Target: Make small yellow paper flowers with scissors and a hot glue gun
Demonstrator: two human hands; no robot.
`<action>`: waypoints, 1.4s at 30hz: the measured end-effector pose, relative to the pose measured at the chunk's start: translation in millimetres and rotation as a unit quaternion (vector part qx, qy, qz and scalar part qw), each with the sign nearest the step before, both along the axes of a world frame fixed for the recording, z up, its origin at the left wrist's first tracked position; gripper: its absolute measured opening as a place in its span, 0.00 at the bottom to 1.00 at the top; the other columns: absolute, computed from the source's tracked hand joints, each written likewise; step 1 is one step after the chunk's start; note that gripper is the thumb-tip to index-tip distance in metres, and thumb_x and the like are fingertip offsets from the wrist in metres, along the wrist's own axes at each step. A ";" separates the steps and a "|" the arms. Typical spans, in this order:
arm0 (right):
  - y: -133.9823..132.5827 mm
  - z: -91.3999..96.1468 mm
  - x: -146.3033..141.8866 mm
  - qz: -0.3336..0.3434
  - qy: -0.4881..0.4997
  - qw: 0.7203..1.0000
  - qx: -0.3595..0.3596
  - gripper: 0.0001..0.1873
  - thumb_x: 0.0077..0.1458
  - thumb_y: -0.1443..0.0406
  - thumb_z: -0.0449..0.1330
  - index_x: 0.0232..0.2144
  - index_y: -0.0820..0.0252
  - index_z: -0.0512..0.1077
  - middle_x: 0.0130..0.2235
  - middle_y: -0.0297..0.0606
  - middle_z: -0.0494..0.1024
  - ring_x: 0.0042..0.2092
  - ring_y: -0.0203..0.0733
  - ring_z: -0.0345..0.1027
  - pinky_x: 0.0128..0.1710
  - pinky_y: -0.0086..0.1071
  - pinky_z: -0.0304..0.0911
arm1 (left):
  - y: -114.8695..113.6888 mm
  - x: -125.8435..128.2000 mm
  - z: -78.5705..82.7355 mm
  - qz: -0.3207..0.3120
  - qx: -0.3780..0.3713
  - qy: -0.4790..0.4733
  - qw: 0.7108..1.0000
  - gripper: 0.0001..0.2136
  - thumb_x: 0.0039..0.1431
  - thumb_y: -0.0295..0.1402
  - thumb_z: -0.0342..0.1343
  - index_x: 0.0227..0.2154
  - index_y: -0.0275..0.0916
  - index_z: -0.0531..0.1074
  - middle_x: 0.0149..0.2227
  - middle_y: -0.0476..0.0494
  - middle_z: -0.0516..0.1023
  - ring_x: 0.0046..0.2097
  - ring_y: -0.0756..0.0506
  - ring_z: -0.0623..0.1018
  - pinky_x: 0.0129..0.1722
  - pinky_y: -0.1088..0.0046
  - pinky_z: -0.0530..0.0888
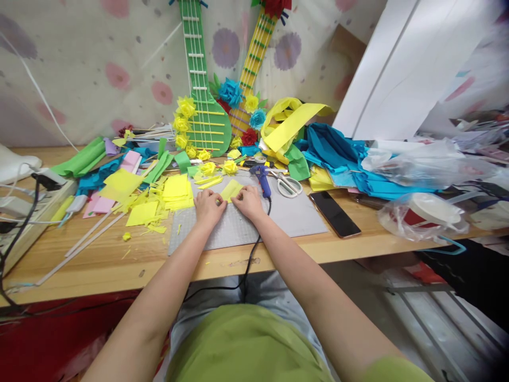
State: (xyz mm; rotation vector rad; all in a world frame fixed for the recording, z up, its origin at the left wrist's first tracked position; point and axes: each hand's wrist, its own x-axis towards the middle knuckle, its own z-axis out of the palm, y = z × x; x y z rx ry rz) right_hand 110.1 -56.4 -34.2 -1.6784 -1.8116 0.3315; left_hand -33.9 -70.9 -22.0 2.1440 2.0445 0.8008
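A small yellow crepe paper piece (231, 189) lies between my two hands, over the grey mat (222, 233). The fingers of my left hand (210, 208) are closed on its left edge. At its right edge, my right hand (248, 202) pinches the same paper. Just right of that hand rests a blue glue gun (261, 181), its black cord running off the table's front. White-handled scissors (289, 187) lie beside the gun. A stack of yellow paper squares (177, 192) is left of my left hand, and yellow paper flowers (229, 167) sit beyond the mat.
A green paper guitar (210, 124) and a yellow one (254, 58) lean on the back wall. Right of the mat lie a phone (334, 213), blue crepe paper (338, 151) and a bagged cup (423, 215). A power strip (43, 207) and thin sticks (79, 249) lie left.
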 end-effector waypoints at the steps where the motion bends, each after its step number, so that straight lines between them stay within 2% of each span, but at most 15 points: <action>1: 0.1 0.0 -0.2 -0.003 0.000 1.000 0.001 0.09 0.47 0.61 0.60 0.20 0.59 0.70 0.38 0.39 0.70 0.45 0.43 0.58 0.48 0.35 0.56 | -0.3 0.1 0.3 -0.001 0.000 -0.001 1.000 0.07 0.49 0.39 0.57 0.25 0.42 0.75 0.39 0.44 0.69 0.46 0.41 0.66 0.47 0.62 0.61; 9: 0.7 0.3 -1.3 -0.017 -0.010 1.000 0.005 0.09 0.47 0.61 0.59 0.20 0.59 0.70 0.37 0.40 0.70 0.45 0.43 0.58 0.48 0.35 0.56 | 1.0 0.2 -1.0 -0.003 0.000 -0.008 1.000 0.06 0.48 0.38 0.58 0.26 0.42 0.75 0.40 0.43 0.69 0.46 0.41 0.66 0.47 0.62 0.61; 13: -0.3 0.9 -1.3 -0.019 -0.026 0.999 0.006 0.10 0.48 0.60 0.59 0.21 0.60 0.70 0.38 0.40 0.70 0.45 0.44 0.58 0.48 0.35 0.56 | 1.0 0.4 -2.4 -0.036 0.005 -0.005 0.999 0.06 0.51 0.36 0.55 0.30 0.46 0.76 0.40 0.43 0.68 0.47 0.41 0.65 0.47 0.62 0.60; 22: -8.5 4.1 -3.9 0.001 -0.103 0.994 0.031 0.12 0.50 0.57 0.57 0.30 0.61 0.69 0.40 0.44 0.68 0.46 0.47 0.57 0.47 0.39 0.56 | -3.4 4.4 1.1 -0.047 0.002 0.012 0.999 0.08 0.52 0.38 0.54 0.31 0.45 0.76 0.41 0.43 0.69 0.48 0.40 0.65 0.48 0.62 0.60; 30: -7.5 -0.4 0.3 0.000 -0.102 0.994 0.039 0.11 0.50 0.69 0.53 0.38 0.62 0.65 0.43 0.46 0.67 0.46 0.48 0.56 0.46 0.38 0.55 | -1.6 4.7 -0.1 -0.043 -0.010 0.011 0.999 0.07 0.52 0.36 0.53 0.31 0.45 0.76 0.41 0.43 0.70 0.48 0.40 0.65 0.47 0.63 0.61; 37: -7.6 -0.2 0.6 0.005 -0.102 0.994 0.029 0.11 0.51 0.70 0.51 0.39 0.62 0.66 0.44 0.46 0.68 0.47 0.49 0.56 0.46 0.39 0.55 | 3.3 14.1 -0.8 -0.008 -0.017 -0.006 1.000 0.09 0.50 0.42 0.55 0.29 0.43 0.74 0.41 0.42 0.69 0.48 0.39 0.65 0.47 0.61 0.61; 42: -5.7 -3.1 1.0 0.010 -0.101 0.994 0.030 0.12 0.52 0.72 0.49 0.39 0.61 0.67 0.44 0.46 0.69 0.46 0.49 0.56 0.45 0.39 0.56 | 2.6 15.6 0.8 -0.011 -0.035 -0.007 0.999 0.05 0.51 0.33 0.53 0.30 0.43 0.73 0.42 0.41 0.69 0.49 0.38 0.65 0.47 0.60 0.61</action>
